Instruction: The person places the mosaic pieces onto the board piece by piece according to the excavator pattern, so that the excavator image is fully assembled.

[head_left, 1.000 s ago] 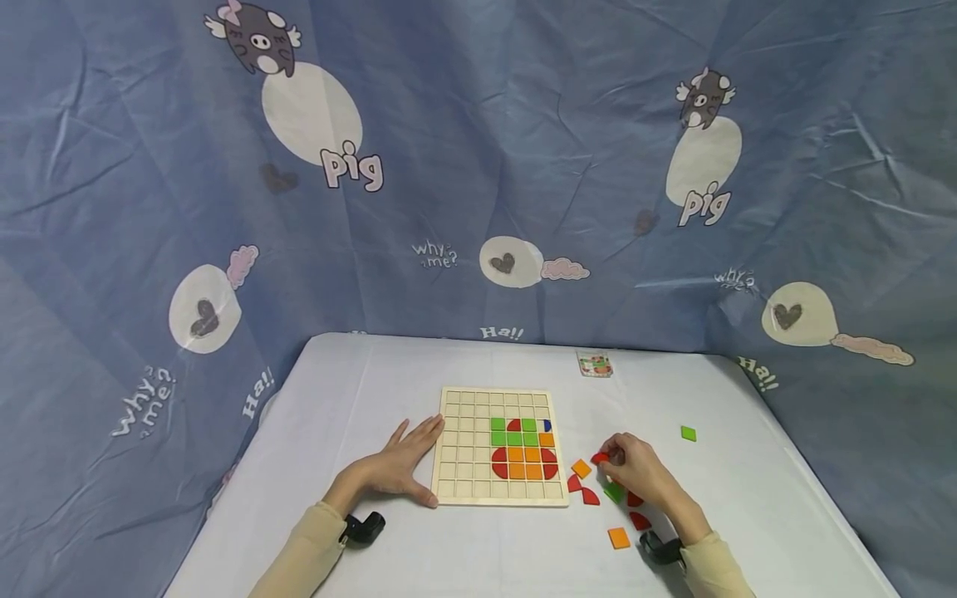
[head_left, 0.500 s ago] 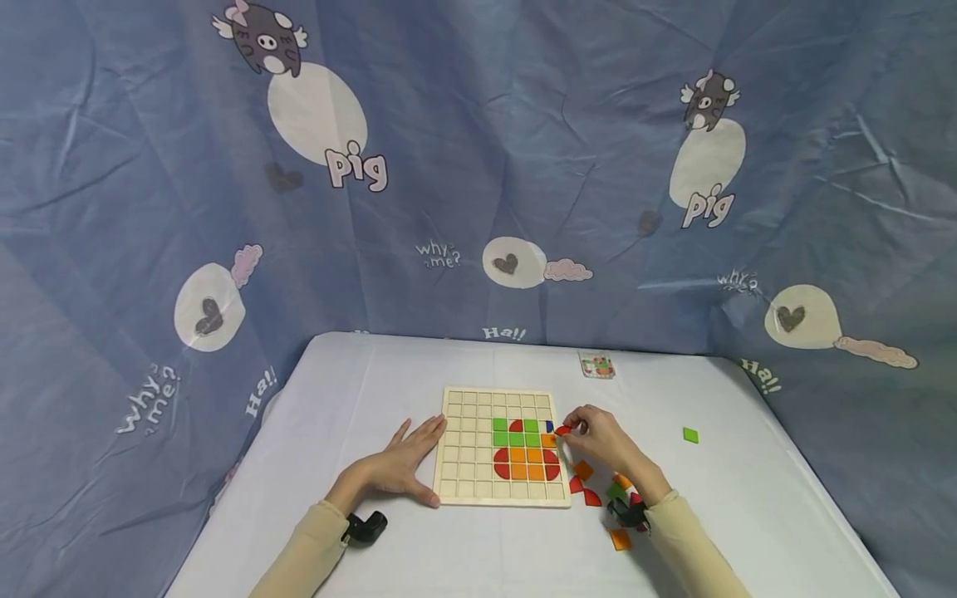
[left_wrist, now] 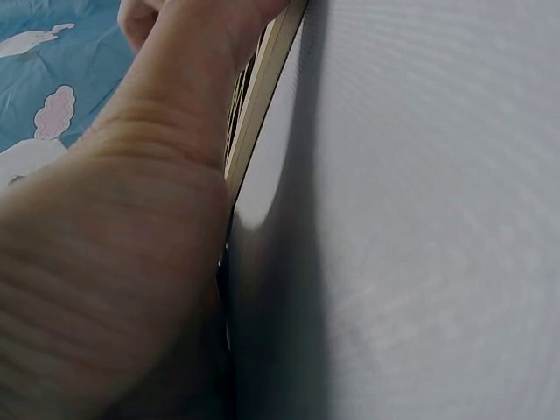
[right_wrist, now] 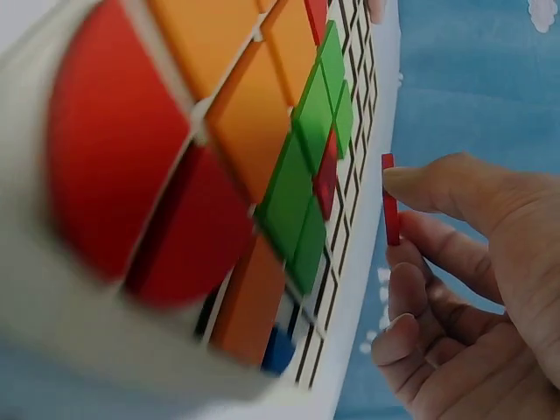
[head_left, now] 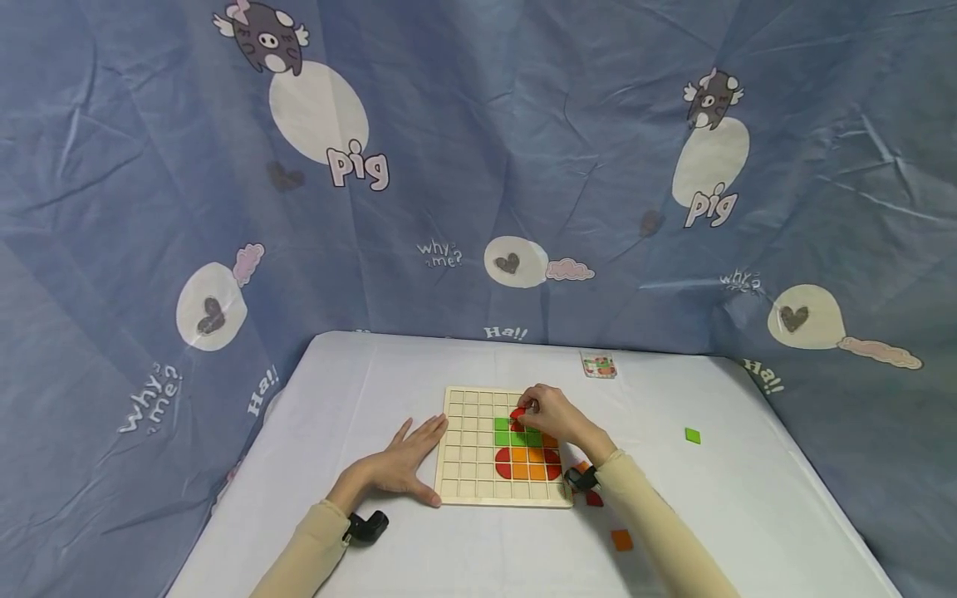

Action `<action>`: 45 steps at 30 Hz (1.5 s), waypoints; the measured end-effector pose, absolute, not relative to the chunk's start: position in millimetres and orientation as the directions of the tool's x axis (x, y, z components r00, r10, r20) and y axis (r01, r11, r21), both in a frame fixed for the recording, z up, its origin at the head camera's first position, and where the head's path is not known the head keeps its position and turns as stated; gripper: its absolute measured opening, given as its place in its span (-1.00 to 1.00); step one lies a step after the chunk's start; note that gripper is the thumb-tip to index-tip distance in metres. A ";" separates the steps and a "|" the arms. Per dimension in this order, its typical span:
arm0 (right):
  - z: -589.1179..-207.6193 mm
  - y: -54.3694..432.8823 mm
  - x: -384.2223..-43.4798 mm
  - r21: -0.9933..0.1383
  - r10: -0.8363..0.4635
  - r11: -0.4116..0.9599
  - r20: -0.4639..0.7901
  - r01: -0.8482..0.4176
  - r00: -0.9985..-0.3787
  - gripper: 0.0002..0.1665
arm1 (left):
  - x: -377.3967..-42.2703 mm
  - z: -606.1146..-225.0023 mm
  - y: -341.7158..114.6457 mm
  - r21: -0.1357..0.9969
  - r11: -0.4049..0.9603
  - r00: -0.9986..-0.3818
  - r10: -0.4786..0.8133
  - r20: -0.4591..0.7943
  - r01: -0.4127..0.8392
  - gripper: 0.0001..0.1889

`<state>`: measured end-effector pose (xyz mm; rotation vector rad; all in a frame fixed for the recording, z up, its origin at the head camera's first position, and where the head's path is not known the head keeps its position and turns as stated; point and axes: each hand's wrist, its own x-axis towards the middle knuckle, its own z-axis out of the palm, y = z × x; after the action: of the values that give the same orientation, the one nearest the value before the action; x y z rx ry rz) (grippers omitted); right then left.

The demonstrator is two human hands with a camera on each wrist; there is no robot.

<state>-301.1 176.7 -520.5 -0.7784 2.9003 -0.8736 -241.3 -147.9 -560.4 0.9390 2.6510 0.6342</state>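
Apparently smooth plastic, a thin red piece (right_wrist: 390, 212) is pinched.

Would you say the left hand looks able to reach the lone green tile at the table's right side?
Probably not easily: from the left hand, the straight way to that green tile runs across the board and the right arm.

Pale gridded board (head_left: 467, 448), super bright tiles (head_left: 520, 455)
Red, green, orange, bit of blue; white counter (head_left: 748, 482), blue curtain (head_left: 449, 191) with gray pigs (head_left: 267, 40).
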 end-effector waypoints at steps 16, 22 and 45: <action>-528.6 153.0 -321.3 -0.621 -0.457 0.706 -0.030 -0.342 -0.889 -0.86 | -239.7 -557.7 -146.2 0.475 0.699 -0.754 0.648 -0.105 0.534 0.39; -529.3 153.3 -325.5 -0.630 -0.458 0.701 -0.038 -0.334 -0.888 -0.86 | -240.2 -557.7 -147.4 0.479 0.698 -0.755 0.647 -0.103 0.533 0.39; -530.9 150.2 -327.0 -0.610 -0.470 0.711 -0.040 -0.351 -0.882 -0.91 | -239.6 -556.0 -148.3 0.484 0.698 -0.759 0.643 -0.101 0.528 0.40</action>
<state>-327.0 150.2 -530.9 -0.6609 2.7247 -0.9127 -239.6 -148.3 -556.0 0.9314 2.6460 0.6346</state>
